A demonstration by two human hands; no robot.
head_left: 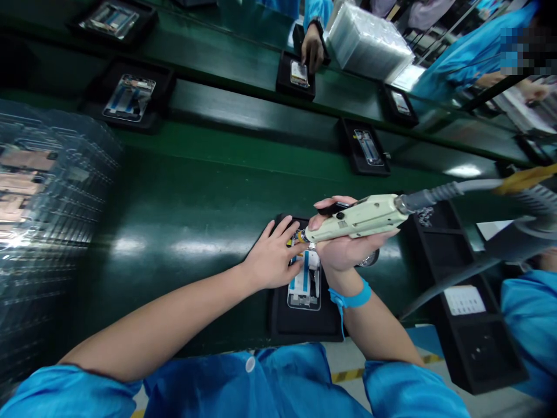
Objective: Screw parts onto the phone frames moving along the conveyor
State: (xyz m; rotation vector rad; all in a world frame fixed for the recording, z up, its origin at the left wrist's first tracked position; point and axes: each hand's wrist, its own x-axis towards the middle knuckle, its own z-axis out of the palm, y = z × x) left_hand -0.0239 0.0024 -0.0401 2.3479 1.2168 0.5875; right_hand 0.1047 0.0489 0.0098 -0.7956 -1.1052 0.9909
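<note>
From my station I see the person's left hand (272, 255) open wide, its fingers splayed and pressing down on a phone frame (304, 284). The frame lies in a black tray (304, 328) near the front edge of a green conveyor belt (209, 197). Its lower part shows blue strips, and the hands hide its top end. The right hand (343, 249) is closed in a narrow grip around a cream electric screwdriver (357, 217), whose tip reaches the top of the frame just beside the left fingers. A grey cable (435, 196) runs from the screwdriver's tail toward the right, and a blue wrist strap (351, 297) circles the right wrist.

Farther along the belt, a second black tray (363, 148) holds another phone frame. At the belt's left edge sits a blurred stack of transparent plastic trays (47, 191), with copper-coloured parts inside that I cannot make out. To the right, a black compartmented organizer (439, 255) holds a white card (465, 300). Across the belt, a co-worker's hand (312, 49) rests on a phone in its tray, near a stack of transparent trays (369, 40).
</note>
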